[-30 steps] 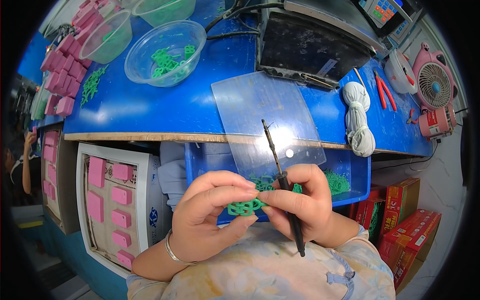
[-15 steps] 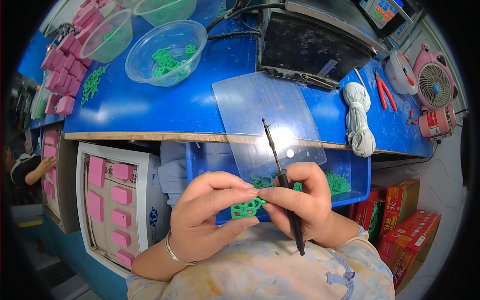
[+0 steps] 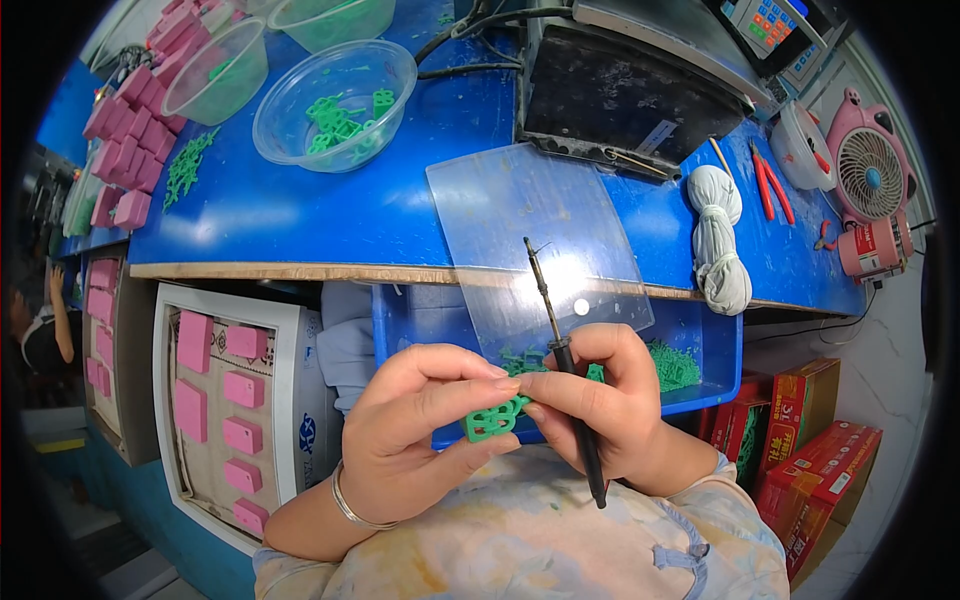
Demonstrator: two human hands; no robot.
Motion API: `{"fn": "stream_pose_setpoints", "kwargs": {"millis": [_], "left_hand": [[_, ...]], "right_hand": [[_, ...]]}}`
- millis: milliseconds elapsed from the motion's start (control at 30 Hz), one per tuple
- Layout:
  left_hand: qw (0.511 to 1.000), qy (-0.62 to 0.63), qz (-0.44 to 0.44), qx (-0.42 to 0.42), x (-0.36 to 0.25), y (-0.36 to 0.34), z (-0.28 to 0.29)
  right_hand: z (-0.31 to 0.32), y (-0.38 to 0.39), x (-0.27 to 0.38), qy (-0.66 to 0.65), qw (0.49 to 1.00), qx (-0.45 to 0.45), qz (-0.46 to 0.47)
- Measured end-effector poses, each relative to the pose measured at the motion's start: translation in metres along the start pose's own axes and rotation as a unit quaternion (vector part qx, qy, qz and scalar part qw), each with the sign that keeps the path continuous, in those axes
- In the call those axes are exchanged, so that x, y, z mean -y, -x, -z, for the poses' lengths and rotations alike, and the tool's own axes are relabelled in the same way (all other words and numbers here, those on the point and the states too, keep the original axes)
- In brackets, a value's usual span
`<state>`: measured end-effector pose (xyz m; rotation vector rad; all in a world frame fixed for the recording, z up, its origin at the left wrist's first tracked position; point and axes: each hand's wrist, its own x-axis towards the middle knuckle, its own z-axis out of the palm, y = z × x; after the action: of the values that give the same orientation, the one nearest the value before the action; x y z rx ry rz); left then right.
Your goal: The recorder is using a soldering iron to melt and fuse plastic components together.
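Note:
Over my lap, my left hand [image 3: 415, 405] pinches a small green plastic piece [image 3: 490, 420] with looped, openwork shapes between thumb and fingers. My right hand [image 3: 605, 400] is closed around a black-handled tool [image 3: 588, 455] with a long thin metal shaft that points away from me. Its thumb and index finger also meet the green piece, touching my left fingertips. Another bit of green [image 3: 595, 373] shows between the right fingers. Below and beyond both hands lies a blue tray [image 3: 715, 375] holding many green pieces. A clear plastic sheet [image 3: 480, 210] slopes from the table over the tray.
On the blue table [image 3: 330, 225] stand clear bowls [image 3: 290, 150] with green pieces, a black box-shaped machine [image 3: 620, 95], a white cloth bundle [image 3: 715, 240] and red-handled pliers [image 3: 768, 185]. Pink blocks [image 3: 192, 410] lie on a left rack. Red cartons [image 3: 820, 480] sit lower right. A co-worker's arm [image 3: 62, 320] shows far left.
The green piece has tilted slightly between my fingers, while my hands and the tool stay nearly in place. At far left the co-worker's hand has moved up, away from the pink blocks.

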<state>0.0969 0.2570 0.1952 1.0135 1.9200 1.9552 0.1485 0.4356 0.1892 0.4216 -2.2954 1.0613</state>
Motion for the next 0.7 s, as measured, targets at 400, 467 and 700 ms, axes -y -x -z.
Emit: {"fn": "stream_pose_setpoints", "kwargs": {"millis": [400, 467, 700], "left_hand": [[1.000, 0.015, 0.007, 0.001, -0.0007, 0.0005, -0.0009], [1.000, 0.014, 0.006, 0.001, -0.0007, 0.0005, -0.0009], [1.000, 0.019, 0.006, -0.002, -0.0001, 0.0011, -0.0016]], "right_hand": [[0.0029, -0.0005, 0.0022, 0.006, 1.000, -0.009, 0.001], [0.0029, -0.0002, 0.0018, 0.003, 1.000, -0.014, 0.007], [0.0034, 0.0001, 0.0014, 0.003, 1.000, -0.014, 0.008]]}}
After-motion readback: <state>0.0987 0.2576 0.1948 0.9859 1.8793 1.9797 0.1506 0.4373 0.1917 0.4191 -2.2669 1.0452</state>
